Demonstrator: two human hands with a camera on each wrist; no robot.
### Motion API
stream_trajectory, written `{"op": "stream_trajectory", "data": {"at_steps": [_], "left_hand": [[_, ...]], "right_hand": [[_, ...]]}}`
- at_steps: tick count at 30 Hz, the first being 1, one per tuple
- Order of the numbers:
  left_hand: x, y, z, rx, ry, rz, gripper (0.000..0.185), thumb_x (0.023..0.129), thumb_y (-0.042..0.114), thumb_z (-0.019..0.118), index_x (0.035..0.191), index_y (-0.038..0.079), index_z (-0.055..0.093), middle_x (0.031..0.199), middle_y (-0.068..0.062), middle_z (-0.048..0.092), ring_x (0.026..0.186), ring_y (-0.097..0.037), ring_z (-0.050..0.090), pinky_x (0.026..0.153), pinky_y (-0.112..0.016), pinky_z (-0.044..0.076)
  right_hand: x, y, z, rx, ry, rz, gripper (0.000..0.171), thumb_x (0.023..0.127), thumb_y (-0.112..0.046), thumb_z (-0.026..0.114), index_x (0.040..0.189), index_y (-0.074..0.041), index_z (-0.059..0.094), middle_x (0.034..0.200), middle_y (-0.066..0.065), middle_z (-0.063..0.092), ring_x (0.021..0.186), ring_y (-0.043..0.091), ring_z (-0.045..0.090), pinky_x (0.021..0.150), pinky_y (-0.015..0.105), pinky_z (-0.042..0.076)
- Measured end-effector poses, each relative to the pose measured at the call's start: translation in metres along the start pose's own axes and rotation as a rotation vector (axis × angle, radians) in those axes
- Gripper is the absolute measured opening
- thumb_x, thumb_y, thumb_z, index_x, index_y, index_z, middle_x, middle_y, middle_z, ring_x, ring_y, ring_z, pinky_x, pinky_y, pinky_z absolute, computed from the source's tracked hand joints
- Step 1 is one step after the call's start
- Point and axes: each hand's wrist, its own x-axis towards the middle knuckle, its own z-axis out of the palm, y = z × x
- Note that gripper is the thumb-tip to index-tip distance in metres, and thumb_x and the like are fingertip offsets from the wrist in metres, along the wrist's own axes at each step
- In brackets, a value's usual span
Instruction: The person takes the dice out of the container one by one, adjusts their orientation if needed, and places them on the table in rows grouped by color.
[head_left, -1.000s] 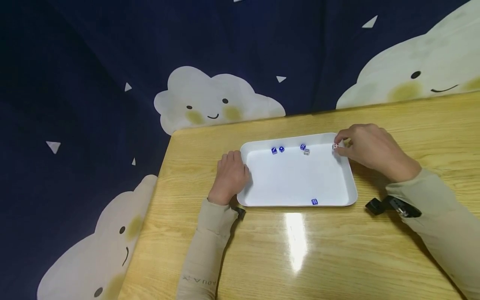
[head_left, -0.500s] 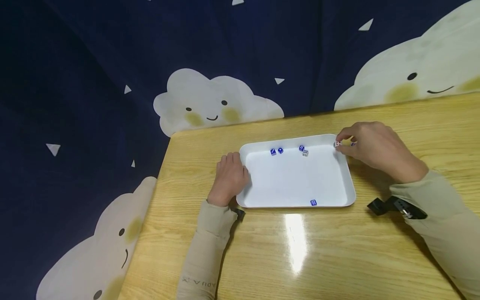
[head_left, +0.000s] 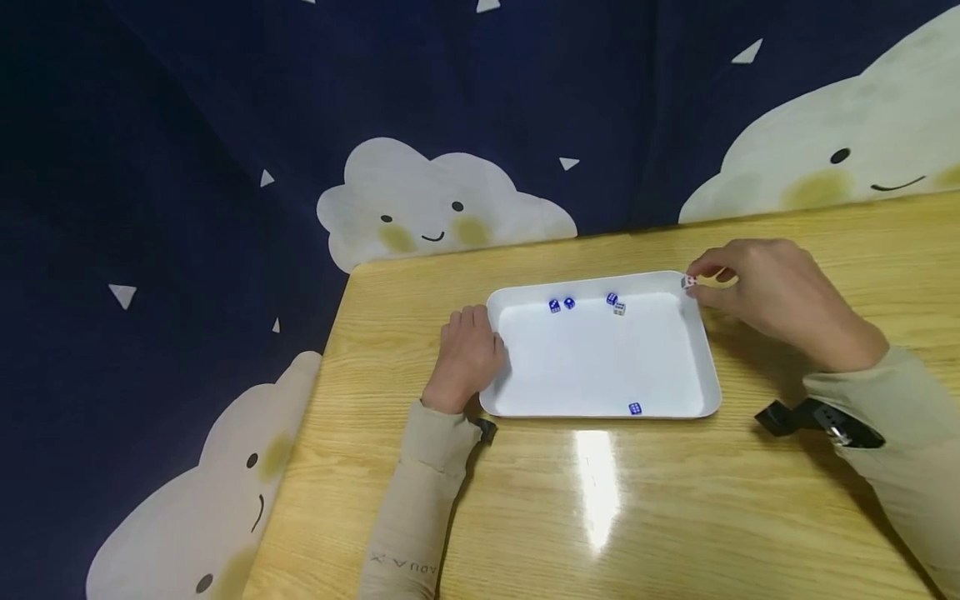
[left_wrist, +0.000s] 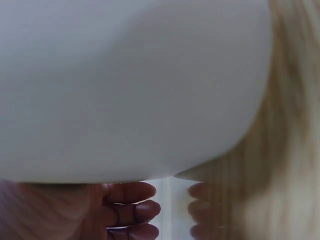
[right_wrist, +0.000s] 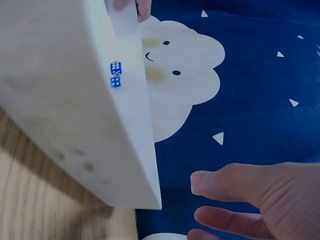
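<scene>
A shallow white tray (head_left: 585,358) lies on the table. My left hand (head_left: 467,354) grips its left wall; some fingers (left_wrist: 131,212) show beside the wall in the left wrist view. At the far right corner my right hand (head_left: 780,296) pinches a white die with red pips (head_left: 688,282) between thumb and finger, at rim height. No die shows by that thumb (right_wrist: 220,184) in the right wrist view. Along the tray's far wall sit blue dice (head_left: 555,306) and a white die with dark pips (head_left: 619,308). Another blue die (head_left: 635,408) is by the near wall.
The wooden table (head_left: 525,500) extends around the tray. Behind it hangs a dark blue curtain (head_left: 487,83) with cloud prints. Black straps, one a wrist device (head_left: 821,421), sit on both sleeves.
My right hand has drawn slightly back and right, bringing the red-pipped die up to the corner rim. The left hand keeps its hold. The whole head view has shifted a little.
</scene>
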Motion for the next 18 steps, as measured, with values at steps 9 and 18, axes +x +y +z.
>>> {"op": "stream_trajectory", "data": {"at_steps": [9, 18], "left_hand": [[0.001, 0.001, 0.0, -0.004, -0.002, 0.003, 0.034, 0.102, 0.019, 0.04, 0.125, -0.005, 0.049, 0.113, -0.019, 0.056, 0.1, -0.034, 0.047, 0.09, -0.044, 0.042], [0.0, 0.001, -0.001, -0.026, 0.006, -0.003, 0.035, 0.1, 0.018, 0.042, 0.124, -0.006, 0.05, 0.109, -0.019, 0.055, 0.1, -0.035, 0.048, 0.09, -0.045, 0.042]], "right_hand": [[-0.008, 0.013, -0.002, -0.023, 0.034, -0.02, 0.022, 0.091, -0.025, 0.077, 0.109, -0.013, 0.08, 0.098, 0.013, 0.078, 0.09, 0.03, 0.071, 0.072, 0.046, 0.049], [-0.012, 0.022, -0.004, -0.005, 0.064, -0.008, 0.021, 0.09, -0.025, 0.077, 0.107, -0.014, 0.08, 0.096, 0.012, 0.078, 0.089, 0.029, 0.072, 0.071, 0.043, 0.047]]}}
